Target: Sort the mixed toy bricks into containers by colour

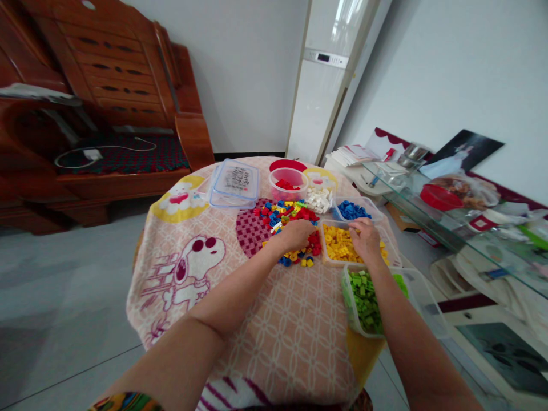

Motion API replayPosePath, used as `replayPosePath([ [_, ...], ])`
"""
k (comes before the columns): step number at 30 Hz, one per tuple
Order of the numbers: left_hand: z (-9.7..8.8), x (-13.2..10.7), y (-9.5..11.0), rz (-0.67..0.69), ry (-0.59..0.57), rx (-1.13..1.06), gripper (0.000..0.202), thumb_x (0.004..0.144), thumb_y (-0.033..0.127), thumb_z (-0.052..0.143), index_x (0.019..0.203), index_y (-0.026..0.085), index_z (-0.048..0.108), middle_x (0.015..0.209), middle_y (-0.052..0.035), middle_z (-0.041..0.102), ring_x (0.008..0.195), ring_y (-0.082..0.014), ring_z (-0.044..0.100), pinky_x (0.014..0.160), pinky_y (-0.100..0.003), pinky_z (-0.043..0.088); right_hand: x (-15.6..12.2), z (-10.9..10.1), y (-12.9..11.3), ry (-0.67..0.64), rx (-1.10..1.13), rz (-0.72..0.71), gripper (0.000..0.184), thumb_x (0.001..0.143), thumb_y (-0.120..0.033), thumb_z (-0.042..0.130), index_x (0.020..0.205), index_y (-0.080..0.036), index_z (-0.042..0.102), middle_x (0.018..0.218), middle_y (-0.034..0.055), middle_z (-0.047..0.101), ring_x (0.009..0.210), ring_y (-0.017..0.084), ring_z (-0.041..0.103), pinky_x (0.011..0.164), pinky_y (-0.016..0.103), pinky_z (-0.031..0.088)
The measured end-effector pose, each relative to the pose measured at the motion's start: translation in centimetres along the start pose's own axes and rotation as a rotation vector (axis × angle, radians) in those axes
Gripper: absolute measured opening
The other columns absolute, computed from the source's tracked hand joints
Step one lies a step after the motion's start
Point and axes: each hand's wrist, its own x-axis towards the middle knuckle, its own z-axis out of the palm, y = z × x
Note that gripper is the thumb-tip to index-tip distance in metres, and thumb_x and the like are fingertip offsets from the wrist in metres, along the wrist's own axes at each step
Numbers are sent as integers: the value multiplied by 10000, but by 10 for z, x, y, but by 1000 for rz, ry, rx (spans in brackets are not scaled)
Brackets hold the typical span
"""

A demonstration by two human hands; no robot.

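Observation:
My left hand [298, 236] is over the right part of a mixed pile of building bricks [274, 216] in red, blue, yellow and white. Its fingers are bent together, and whatever they hold is hidden. My right hand [366, 238] is above a clear box of yellow bricks [338, 244], close to the box of blue bricks [351, 210] behind it. The fingers there are curled in, with thumb and fingertips close together; no brick can be made out between them. Under my right forearm stands a box of green bricks [363, 299], partly covered by the arm.
White bricks [319, 201] lie heaped beside a round pink tub [287, 181] with red bricks. Clear lids [235, 181] are stacked at the back left of the patterned tablecloth [274, 319]. A glass shelf [454, 217] with household items stands close on the right; a wooden bench [128, 103] is at left.

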Motion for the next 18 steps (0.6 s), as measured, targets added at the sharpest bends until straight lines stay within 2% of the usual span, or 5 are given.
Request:
replayPosePath([
  [4, -1, 3, -25, -58, 45, -80, 260, 787, 144, 669, 1018, 170, 786, 1070, -92, 768, 1044, -247, 699, 909, -311, 540, 0, 0, 0, -4, -1, 14, 234, 840, -250, 523, 858, -185, 747, 1009, 130, 678, 960, 291, 633, 898, 465, 539],
  [9, -6, 4, -49, -161, 167, -111, 367, 764, 83, 613, 1069, 183, 790, 1088, -70, 774, 1035, -224, 701, 928, -295, 533, 0, 0, 0, -9, 9, 19, 231, 838, -250, 524, 865, -188, 745, 1019, 127, 677, 963, 285, 634, 921, 466, 537],
  [14, -8, 3, -50, -157, 154, -103, 355, 767, 75, 601, 1043, 185, 795, 1050, -62, 777, 993, -212, 706, 910, -280, 533, -1, 0, 0, -8, 8, 7, 243, 848, -264, 513, 867, -189, 743, 1008, 126, 675, 962, 287, 631, 919, 473, 538],
  [18, -4, 3, -45, -173, 114, -5, 278, 801, 199, 673, 1060, 198, 774, 1081, -76, 759, 1030, -231, 694, 895, -291, 535, -1, 0, 0, 2, -2, 8, 247, 845, -271, 512, 865, -190, 744, 1006, 124, 677, 964, 283, 630, 918, 465, 539],
])
